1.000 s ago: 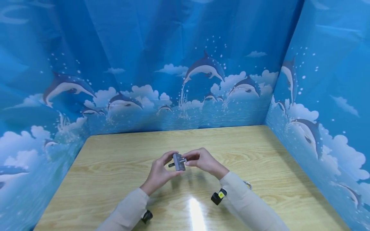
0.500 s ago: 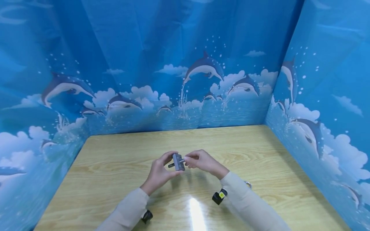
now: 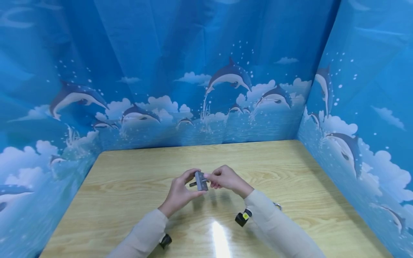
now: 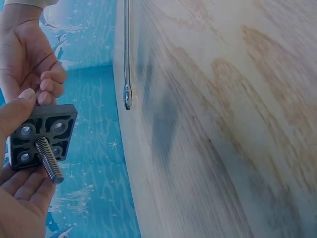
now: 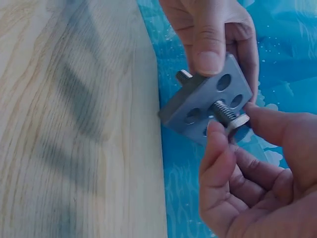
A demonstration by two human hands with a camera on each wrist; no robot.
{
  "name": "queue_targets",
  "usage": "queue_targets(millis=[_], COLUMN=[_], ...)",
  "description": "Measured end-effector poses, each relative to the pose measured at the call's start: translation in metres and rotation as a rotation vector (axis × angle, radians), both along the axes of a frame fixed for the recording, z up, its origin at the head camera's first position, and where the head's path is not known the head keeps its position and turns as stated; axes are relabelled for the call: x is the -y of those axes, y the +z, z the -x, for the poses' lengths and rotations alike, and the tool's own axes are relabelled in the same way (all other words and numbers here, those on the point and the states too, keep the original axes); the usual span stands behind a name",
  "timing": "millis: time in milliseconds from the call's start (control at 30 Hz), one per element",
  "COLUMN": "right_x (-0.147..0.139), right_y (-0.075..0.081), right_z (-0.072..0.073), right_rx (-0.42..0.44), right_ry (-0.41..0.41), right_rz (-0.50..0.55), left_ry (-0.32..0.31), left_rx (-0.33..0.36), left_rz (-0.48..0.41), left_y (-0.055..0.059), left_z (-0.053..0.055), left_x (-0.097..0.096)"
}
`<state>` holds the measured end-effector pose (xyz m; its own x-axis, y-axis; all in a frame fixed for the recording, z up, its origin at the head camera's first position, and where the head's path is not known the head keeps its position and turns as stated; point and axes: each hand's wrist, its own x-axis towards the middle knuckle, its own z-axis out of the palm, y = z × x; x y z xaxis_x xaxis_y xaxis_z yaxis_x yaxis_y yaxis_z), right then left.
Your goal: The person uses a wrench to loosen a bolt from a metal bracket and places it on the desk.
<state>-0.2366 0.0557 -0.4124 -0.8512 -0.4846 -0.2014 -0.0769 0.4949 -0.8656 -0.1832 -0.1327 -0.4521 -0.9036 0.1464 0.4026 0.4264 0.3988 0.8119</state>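
My left hand (image 3: 179, 195) holds a grey square plate (image 3: 200, 181) by its edges, thumb on one side and fingers on the opposite one. A threaded bolt (image 5: 225, 111) passes through the plate's middle; its end (image 4: 49, 161) sticks out on the ribbed face in the left wrist view. Several round holes surround the bolt. My right hand (image 3: 227, 180) pinches the bolt's hexagonal head between thumb and forefinger, as the right wrist view shows. A gap of bare thread lies between head and plate. Both hands are above the table.
A shiny metal wrench (image 4: 127, 94) lies on the wooden table (image 3: 135, 165); in the head view only its ring end (image 3: 277, 206) shows past my right sleeve. Blue dolphin-print sheets (image 3: 180, 71) stand behind and at both sides.
My right hand's fingers have shifted about the bolt head, the thumb now lying straighter and the other fingers curled lower. The left hand and plate have hardly moved.
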Motion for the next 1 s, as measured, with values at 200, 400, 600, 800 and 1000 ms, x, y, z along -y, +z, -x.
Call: queue_targets(millis=[200, 400, 600, 800, 1000], right_x=[-0.001, 0.001, 0.003, 0.000, -0.002], right_y=[0.001, -0.001, -0.003, -0.007, -0.012], right_z=[-0.002, -0.008, -0.011, -0.008, -0.003], right_rx=[-0.170, -0.314, -0.337, -0.300, -0.064], right_ry=[0.048, 0.047, 0.050, 0.069, 0.018], right_rz=[0.011, 0.097, 0.104, 0.084, 0.110], left_ry=[0.005, 0.035, 0.058, 0.049, 0.035], left_rx=[0.025, 0.021, 0.032, 0.016, -0.016], left_rz=[-0.032, -0.035, -0.007, -0.009, 0.009], left_y=[0.000, 0.001, 0.001, -0.001, -0.002], left_z=[0.000, 0.001, -0.001, -0.001, 0.000], left_x=[0.000, 0.002, 0.003, 0.004, 0.003])
